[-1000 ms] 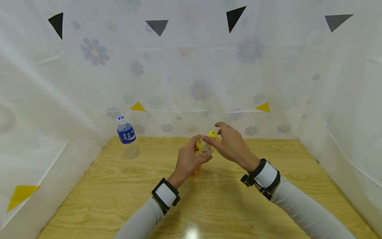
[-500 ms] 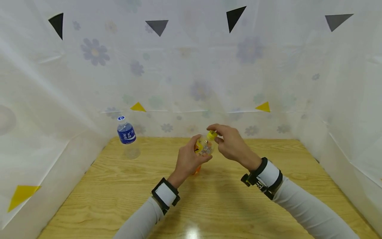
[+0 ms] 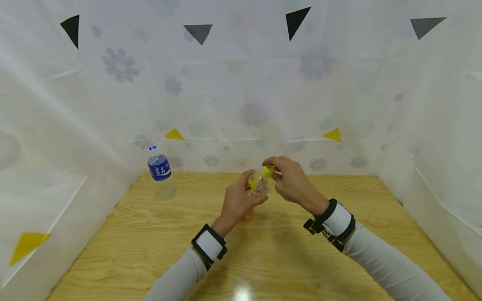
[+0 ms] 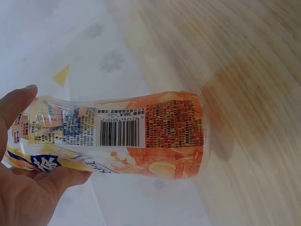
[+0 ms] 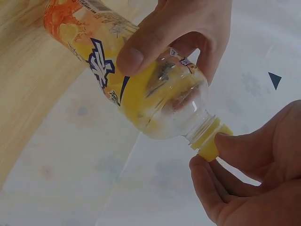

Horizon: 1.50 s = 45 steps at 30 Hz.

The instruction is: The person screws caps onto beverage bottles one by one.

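Observation:
A clear plastic drink bottle [image 5: 141, 89] with an orange and yellow label leans above the table, its neck pointing up and right in the head view. My left hand [image 3: 237, 200] grips it round the upper body, thumb on the near side. The printed label and barcode [image 4: 120, 132] face the left wrist camera. At the neck is a yellow cap [image 5: 211, 141]. Thumb and fingers of my right hand [image 3: 293, 182] pinch this cap from the side. In the right wrist view the bottle looks see-through, with no drink showing in the upper part.
Another bottle [image 3: 160, 169], with a blue label and white cap, stands upright at the table's back left. The wooden table [image 3: 150, 251] is bounded by a white flowered sheet [image 3: 241, 83] behind and at both sides.
My right hand's fingers, earlier spread around the cap with the thumb farther forward, have drawn together and pinch the cap. My left hand and the bottle stay in place.

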Each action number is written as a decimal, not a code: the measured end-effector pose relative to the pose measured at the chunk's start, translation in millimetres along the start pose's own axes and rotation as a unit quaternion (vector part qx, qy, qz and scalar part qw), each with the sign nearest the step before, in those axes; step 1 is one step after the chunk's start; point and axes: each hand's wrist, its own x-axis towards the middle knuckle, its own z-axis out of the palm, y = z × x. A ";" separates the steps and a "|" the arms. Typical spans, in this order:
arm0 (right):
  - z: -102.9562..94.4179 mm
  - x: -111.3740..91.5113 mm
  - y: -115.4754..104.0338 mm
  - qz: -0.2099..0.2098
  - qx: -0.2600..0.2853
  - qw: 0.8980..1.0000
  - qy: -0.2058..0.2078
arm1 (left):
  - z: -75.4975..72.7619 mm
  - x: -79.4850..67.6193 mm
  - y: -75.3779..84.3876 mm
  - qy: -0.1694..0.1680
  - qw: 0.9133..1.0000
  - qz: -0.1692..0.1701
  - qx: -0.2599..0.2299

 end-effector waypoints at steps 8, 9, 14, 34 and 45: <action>1.6 1.8 -1.2 0.029 -0.019 0.999 0.009 | -1.4 0.8 0.9 -0.003 1.000 -0.010 -0.002; 1.8 1.7 -1.0 0.032 -0.019 0.999 0.012 | -1.6 0.5 0.7 -0.004 1.000 -0.011 -0.002; 2.9 1.1 2.7 0.039 -0.017 0.999 0.030 | -2.8 0.1 0.2 -0.010 1.000 -0.008 -0.003; 0.8 -0.9 0.7 0.092 -0.025 0.995 -0.006 | -2.6 -0.8 0.6 -0.019 1.000 -0.010 -0.017; -6.1 -2.1 -4.7 0.018 -0.003 1.000 -0.010 | -0.5 1.0 -0.2 -0.017 1.000 0.002 -0.005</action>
